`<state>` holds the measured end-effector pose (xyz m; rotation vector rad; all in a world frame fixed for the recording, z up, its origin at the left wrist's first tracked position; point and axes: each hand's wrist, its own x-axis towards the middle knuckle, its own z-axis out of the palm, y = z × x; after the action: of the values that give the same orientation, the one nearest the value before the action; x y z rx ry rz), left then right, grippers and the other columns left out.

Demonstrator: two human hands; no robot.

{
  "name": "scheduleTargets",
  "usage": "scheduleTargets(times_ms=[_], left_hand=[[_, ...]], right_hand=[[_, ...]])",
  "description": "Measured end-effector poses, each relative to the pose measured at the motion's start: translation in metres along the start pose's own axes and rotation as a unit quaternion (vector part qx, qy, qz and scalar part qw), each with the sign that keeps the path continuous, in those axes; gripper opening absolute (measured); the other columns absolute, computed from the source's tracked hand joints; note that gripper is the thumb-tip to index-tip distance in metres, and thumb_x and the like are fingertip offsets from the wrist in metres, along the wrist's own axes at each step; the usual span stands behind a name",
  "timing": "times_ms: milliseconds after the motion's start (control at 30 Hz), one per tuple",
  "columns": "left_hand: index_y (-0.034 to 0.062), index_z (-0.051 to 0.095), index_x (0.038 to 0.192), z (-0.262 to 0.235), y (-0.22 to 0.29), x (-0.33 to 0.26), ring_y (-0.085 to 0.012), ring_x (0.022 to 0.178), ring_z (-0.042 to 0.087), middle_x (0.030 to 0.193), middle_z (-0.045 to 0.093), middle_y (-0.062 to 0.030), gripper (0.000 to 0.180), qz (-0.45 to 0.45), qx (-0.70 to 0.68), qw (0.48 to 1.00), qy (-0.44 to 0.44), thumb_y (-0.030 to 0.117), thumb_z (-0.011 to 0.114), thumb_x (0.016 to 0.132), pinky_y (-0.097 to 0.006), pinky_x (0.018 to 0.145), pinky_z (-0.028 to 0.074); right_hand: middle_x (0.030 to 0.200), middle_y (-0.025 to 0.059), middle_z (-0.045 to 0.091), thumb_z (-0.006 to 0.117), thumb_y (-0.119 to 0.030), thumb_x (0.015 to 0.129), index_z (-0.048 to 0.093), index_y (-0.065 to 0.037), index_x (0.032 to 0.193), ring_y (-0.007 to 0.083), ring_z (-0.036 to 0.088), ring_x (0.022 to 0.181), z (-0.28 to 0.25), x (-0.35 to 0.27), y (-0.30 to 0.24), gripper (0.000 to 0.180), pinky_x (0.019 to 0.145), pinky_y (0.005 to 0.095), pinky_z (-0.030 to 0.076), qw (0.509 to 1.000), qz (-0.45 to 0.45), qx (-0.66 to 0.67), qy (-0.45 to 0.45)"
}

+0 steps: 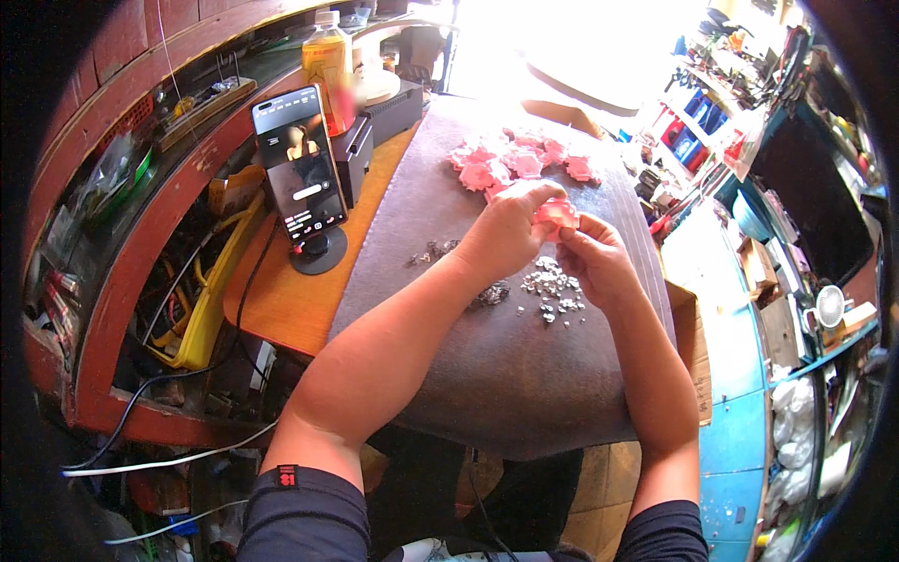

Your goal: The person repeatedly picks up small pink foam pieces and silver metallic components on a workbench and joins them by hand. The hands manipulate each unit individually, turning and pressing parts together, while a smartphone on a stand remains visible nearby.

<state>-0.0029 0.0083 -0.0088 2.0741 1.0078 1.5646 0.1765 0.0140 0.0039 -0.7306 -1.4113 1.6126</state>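
Observation:
Over the middle of a dark grey covered table [524, 375], my left hand [517, 217] is closed around a pink flower-shaped piece [559, 214]. My right hand [597, 258] pinches the lower right side of the same piece; whether a small part is also between its fingertips cannot be seen. Beyond my hands lies a pile of similar pink flower-shaped pieces [487, 173]. Just below my hands, small shiny silvery bits [552, 286] are scattered, with a darker clump of small metal parts [491, 294] beside them. Another few small metal parts [433, 251] lie left of my left forearm.
A phone [302, 173] on a round black stand [318, 253] is on the orange wooden side table [272, 300] at left. Behind it stand a yellow drink bottle [325, 61] and a black box [353, 155]. A cardboard box [690, 347] is against the table's right edge. Crowded shelves line the right.

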Motion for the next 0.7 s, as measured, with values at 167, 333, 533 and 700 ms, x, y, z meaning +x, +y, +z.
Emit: scheduleTargets(times_ms=[167, 333, 533, 700], left_hand=[[-0.0024, 0.056, 0.124, 0.003, 0.012, 0.001, -0.0134, 0.077, 0.065, 0.095, 0.067, -0.0112, 0.04, -0.043, -0.037, 0.998, 0.029, 0.008, 0.069, 0.087, -0.029, 0.07, 0.054], [-0.0009, 0.055, 0.122, -0.007, 0.013, 0.005, -0.0161, 0.075, 0.065, 0.091, 0.066, -0.0105, 0.039, -0.082, 0.003, 0.99, 0.116, 0.011, 0.069, 0.088, -0.03, 0.068, 0.053], [-0.0017, 0.058, 0.115, -0.009, 0.01, 0.006, -0.0166, 0.076, 0.065, 0.091, 0.065, -0.0113, 0.027, -0.113, 0.005, 0.984, 0.134, 0.005, 0.062, 0.089, -0.029, 0.068, 0.052], [-0.0023, 0.058, 0.112, -0.012, -0.013, 0.015, -0.0143, 0.073, 0.065, 0.089, 0.064, -0.0096, 0.02, -0.165, -0.051, 0.966, 0.191, 0.001, 0.054, 0.093, -0.027, 0.066, 0.053]], right_hand=[[0.073, 0.0009, 0.061, 0.068, -0.015, 0.089, 0.064, -0.005, 0.091, 0.0082, 0.053, 0.056, -0.021, 0.002, -0.003, 0.011, 0.052, 0.0224, 0.04, 0.998, -0.012, -0.065, 0.022], [0.108, 0.0085, 0.066, 0.067, -0.023, 0.091, 0.057, -0.004, 0.122, 0.0191, 0.061, 0.099, -0.062, -0.002, -0.051, 0.037, 0.081, 0.0331, 0.047, 0.943, -0.206, 0.255, -0.057], [0.097, 0.0138, 0.068, 0.064, -0.015, 0.092, 0.056, 0.0, 0.126, 0.0198, 0.065, 0.084, -0.056, 0.0, -0.039, 0.038, 0.074, 0.0274, 0.049, 0.992, -0.124, 0.013, 0.02], [0.092, 0.0117, 0.071, 0.065, -0.006, 0.089, 0.067, 0.005, 0.109, 0.0128, 0.065, 0.083, -0.066, 0.019, 0.006, 0.023, 0.076, 0.0278, 0.052, 0.903, -0.145, -0.37, 0.163]])
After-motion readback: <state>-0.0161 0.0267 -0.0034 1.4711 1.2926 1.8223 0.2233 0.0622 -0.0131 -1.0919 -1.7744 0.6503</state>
